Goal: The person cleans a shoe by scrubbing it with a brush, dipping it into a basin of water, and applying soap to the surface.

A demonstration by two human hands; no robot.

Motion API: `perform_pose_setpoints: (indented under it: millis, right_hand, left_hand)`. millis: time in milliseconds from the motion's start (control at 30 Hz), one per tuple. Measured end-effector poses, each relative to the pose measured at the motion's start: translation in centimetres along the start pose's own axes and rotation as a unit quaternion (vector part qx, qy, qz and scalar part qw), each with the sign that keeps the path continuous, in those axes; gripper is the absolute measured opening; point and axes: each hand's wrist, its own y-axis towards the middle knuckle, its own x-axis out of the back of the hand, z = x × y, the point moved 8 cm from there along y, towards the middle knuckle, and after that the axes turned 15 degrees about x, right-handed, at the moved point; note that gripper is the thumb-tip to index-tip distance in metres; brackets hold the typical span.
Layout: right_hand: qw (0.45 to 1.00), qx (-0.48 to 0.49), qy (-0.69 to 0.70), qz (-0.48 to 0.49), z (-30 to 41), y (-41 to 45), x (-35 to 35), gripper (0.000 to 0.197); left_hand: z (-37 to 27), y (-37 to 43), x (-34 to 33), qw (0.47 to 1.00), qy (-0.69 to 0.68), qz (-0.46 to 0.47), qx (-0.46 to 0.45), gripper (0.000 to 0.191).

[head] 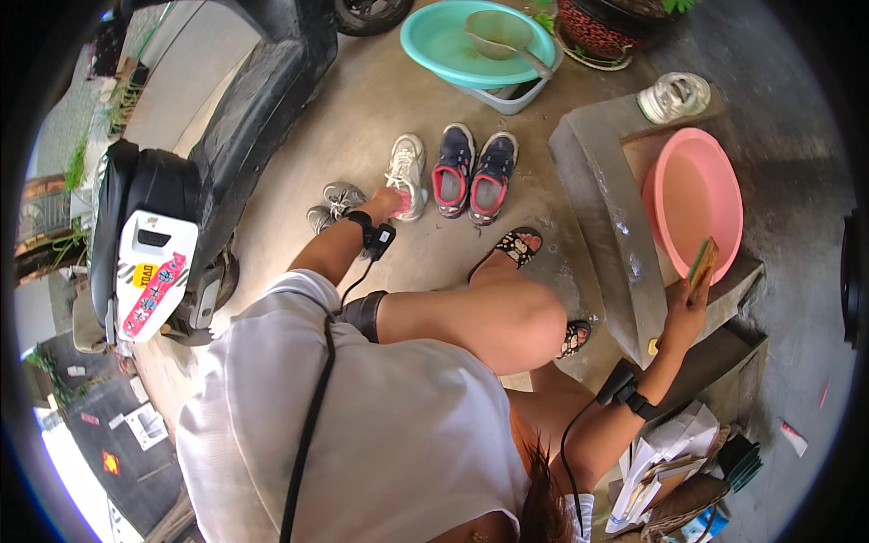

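Note:
My left hand [388, 203] reaches down to the heel of a pale lace-up sneaker [407, 166] on the floor; its fingers are at the pinkish heel opening, and their grip is partly hidden. Beside that sneaker stands a pair of navy shoes with red lining [470, 173]. Two grey shoes [339, 198] lie on the other side, partly behind my wrist. My right hand [689, 302] holds a wooden scrub brush [705, 265] with green bristles at the near rim of a pink basin [736, 197]. Brownish water shows inside the basin.
A concrete ledge [590, 183] bears the pink basin and a wet whitish shoe [673, 97]. Farther off, a turquoise basin [424, 51] with a dipper [499, 35] rests on a grey tub. A scooter [251, 115] stands at left. Papers [662, 468] lie in a basket at lower right.

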Motion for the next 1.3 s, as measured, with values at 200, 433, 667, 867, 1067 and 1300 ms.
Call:
perform_pose_setpoints:
  millis: [200,433,667,867,1067,1300]
  right_hand:
    - [1.0,0.008,0.009,0.018,0.1,-0.7,-0.6,0.05]
    - [0.994,-0.043,-0.036,0.094,-1.8,-2.7,-1.7,0.049]
    - [0.996,0.022,0.025,0.084,-1.2,-2.2,-2.1,0.05]
    - [0.995,0.04,0.076,0.042,-0.4,-2.7,-2.7,0.053]
    - [0.997,0.061,0.047,0.017,0.7,-5.0,-5.6,0.056]
    - [0.998,-0.03,-0.038,0.041,0.9,-4.2,-4.8,0.056]
  left_hand:
    - [4.3,6.2,-0.4,0.957,-0.288,-0.009,0.021,0.036]
    - [1.0,8.8,-2.0,0.839,-0.516,-0.171,0.027,0.063]
    - [-7.9,4.3,0.3,0.958,-0.246,-0.054,-0.139,0.044]
    - [-17.3,-15.5,-10.6,0.867,-0.363,0.295,-0.171,0.037]
    - [-21.2,-23.4,-24.7,0.87,-0.214,0.418,-0.149,0.035]
    - [-18.6,-23.8,-45.3,0.814,-0.157,0.559,0.006,0.034]
